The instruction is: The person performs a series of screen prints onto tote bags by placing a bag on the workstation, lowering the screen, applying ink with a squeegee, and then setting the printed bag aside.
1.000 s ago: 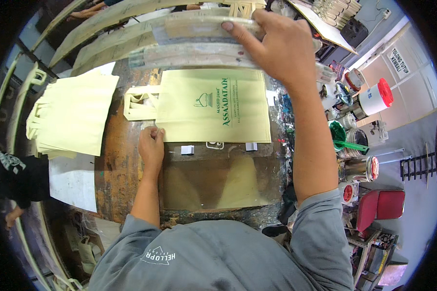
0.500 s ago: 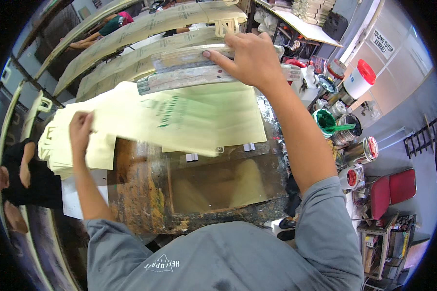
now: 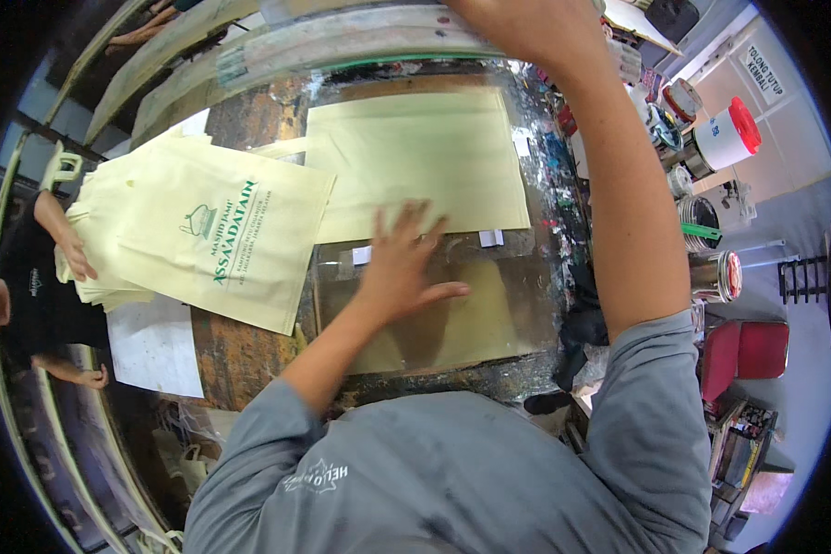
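Note:
A blank cream cloth bag [image 3: 415,148] lies flat on the paint-stained table [image 3: 240,346]. Over its near edge my left hand [image 3: 402,258] spreads its fingers, slightly blurred and holding nothing. At the top of the view my right hand [image 3: 540,28] is at the raised screen-printing frame [image 3: 342,46], its fingertips partly cut off by the picture's edge. Left of the blank bag, a cream bag with a green print [image 3: 231,226] rests at a slant, overlapping a stack of similar bags [image 3: 102,208].
Two small white tabs [image 3: 492,238] sit along the blank bag's near edge. At the left is a co-worker's hand [image 3: 78,257] beside the stack. Paint cans [image 3: 714,277] and a white bucket with a red lid [image 3: 725,138] stand at right, above a red chair [image 3: 762,349].
The printed bag has left my left hand and lies on the stack. My left hand has moved right to the blank bag. The frame and my right hand appear higher in view.

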Demonstrator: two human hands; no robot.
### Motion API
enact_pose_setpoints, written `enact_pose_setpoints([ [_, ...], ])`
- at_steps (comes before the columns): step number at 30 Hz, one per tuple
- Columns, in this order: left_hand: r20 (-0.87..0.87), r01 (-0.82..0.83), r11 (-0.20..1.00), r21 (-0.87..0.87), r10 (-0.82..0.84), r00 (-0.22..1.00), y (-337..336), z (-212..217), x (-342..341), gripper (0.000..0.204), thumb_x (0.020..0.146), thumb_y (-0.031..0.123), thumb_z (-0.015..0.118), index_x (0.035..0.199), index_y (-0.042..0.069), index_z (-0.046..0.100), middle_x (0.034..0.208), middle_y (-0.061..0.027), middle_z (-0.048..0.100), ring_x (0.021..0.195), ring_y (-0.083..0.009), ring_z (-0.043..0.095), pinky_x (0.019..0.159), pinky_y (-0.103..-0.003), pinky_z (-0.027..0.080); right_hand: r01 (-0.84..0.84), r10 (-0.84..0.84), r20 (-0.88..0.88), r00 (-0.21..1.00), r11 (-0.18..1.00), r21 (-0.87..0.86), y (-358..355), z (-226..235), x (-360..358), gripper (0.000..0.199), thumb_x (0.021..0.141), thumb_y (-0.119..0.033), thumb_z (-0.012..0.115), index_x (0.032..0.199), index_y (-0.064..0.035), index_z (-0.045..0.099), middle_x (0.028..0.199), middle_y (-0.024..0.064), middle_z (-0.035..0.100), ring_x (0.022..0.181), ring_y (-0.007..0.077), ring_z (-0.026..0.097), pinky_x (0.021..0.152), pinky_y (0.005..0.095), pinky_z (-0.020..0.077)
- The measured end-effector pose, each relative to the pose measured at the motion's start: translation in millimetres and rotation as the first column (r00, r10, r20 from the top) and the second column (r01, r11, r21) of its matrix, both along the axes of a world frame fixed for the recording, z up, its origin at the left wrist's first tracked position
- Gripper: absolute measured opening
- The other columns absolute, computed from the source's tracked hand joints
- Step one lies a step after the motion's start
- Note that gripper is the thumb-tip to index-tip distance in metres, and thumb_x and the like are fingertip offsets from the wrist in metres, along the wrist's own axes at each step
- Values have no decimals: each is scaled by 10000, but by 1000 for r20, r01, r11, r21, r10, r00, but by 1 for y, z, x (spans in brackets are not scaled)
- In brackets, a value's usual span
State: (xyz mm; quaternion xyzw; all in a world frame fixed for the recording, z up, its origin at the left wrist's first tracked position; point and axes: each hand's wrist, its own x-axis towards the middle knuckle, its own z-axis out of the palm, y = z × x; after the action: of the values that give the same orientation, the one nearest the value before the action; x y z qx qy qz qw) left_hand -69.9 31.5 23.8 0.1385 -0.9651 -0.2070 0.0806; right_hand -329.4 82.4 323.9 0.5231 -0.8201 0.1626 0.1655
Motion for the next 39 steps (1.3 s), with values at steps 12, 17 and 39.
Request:
enact_pose_setpoints([
  [12,-158,107,979,-171,-135,978,58,-24,-51,1075,832,851,640,1593,105,504,1673,-202,394,1564,-439,306,1278,-676,153,-10,11,13,1000,997,-74,4,-5,2,745,1029,-820,398,782,-146,595,711,10,578,667,159,523,703,345,456],
  [17,-315,-172,972,158,215,924,27,35,-38,920,855,569,847,1555,61,534,1440,-170,605,1347,-379,564,1129,-565,441,23,-25,-51,998,998,-55,7,-6,7,714,1037,-779,446,783,-131,604,704,25,591,646,177,516,700,371,429],
  [39,-386,-421,872,251,489,783,-29,-26,70,1141,636,515,991,1556,13,539,1091,-96,761,997,-290,622,961,-415,407,-136,137,16,990,957,258,95,-194,75,500,754,-373,903,1089,-136,617,1028,50,658,997,286,619,894,490,380],
])
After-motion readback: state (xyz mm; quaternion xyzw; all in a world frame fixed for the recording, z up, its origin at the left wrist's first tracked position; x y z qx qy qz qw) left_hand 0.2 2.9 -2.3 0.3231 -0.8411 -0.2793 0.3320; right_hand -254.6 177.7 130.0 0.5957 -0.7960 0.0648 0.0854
